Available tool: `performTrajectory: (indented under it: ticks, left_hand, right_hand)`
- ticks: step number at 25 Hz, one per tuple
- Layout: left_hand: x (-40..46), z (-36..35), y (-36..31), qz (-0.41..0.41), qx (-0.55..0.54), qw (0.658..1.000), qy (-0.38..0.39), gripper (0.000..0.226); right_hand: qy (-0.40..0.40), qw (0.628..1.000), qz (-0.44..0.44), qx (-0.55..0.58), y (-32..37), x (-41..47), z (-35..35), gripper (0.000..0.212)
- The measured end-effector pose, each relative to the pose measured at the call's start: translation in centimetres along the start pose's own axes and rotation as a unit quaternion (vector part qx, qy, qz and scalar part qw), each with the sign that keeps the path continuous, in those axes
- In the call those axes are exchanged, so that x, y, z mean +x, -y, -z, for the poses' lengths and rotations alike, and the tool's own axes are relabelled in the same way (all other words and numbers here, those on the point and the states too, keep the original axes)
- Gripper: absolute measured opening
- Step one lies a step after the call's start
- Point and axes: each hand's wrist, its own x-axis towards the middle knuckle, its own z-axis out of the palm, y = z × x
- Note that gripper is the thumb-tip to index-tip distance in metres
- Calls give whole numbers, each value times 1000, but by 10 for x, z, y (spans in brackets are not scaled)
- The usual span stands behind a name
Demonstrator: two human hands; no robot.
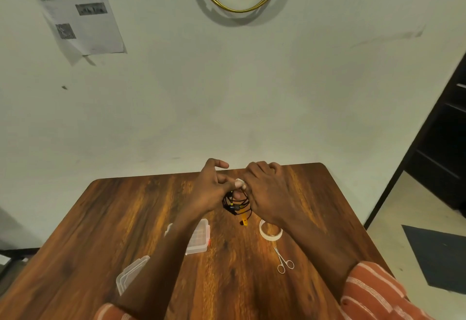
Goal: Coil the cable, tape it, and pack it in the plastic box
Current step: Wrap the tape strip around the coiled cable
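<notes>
A black cable [235,205] with a yellow plug end [244,220] hangs coiled in a small bundle between my two hands, above the wooden table [126,218]. My left hand [209,188] holds the bundle from the left, its index finger stretched out. My right hand [267,188] grips it from the right. A small whitish piece of tape [239,182] sits at my fingertips on top of the coil. The clear plastic box [199,237] lies under my left forearm, partly hidden. Its lid [131,273] rests nearer, to the left.
A roll of white tape [270,231] lies under my right wrist, and small silver scissors [285,261] lie nearer on the right. The table stands against a pale wall. A dark cabinet [443,143] and a floor mat [438,256] are to the right.
</notes>
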Motion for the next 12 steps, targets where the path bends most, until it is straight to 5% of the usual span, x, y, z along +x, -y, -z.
performTrajectory:
  ticks: [3, 7, 10, 12]
  left_hand:
    - [2, -5, 2, -5, 36, 998, -55, 53]
    - [10, -4, 12, 8, 43, 999, 23, 31]
    - [18, 8, 22, 18, 18, 995, 99, 27]
    - [21, 15, 28, 22, 7, 991, 130, 20]
  right_hand:
    - [29, 995, -56, 74, 0, 0, -7, 17]
    - [63, 963, -136, 226, 6, 6, -10, 23]
    - [90, 853, -223, 463, 5, 12, -11, 32]
    - [119, 808, -264, 514, 3, 15, -12, 29]
